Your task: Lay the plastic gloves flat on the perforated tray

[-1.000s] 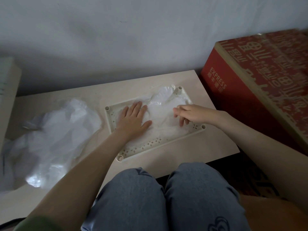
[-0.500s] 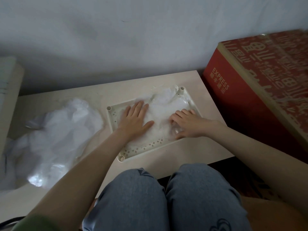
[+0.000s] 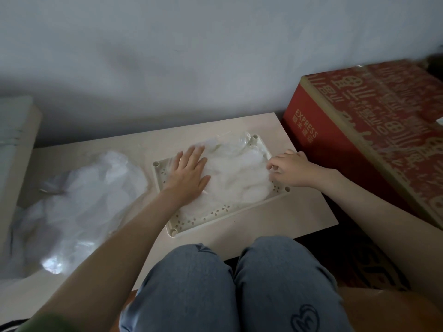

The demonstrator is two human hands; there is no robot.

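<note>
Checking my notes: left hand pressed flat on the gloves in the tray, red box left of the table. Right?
No: the head view shows the red box right of the table. The left hand does press flat on the gloves in the tray.

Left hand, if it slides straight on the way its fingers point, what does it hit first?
Most likely the bunched-up far part of the translucent plastic gloves under the left hand, heaped at the far rim of the cream perforated tray. Depth is hard to judge.
</note>
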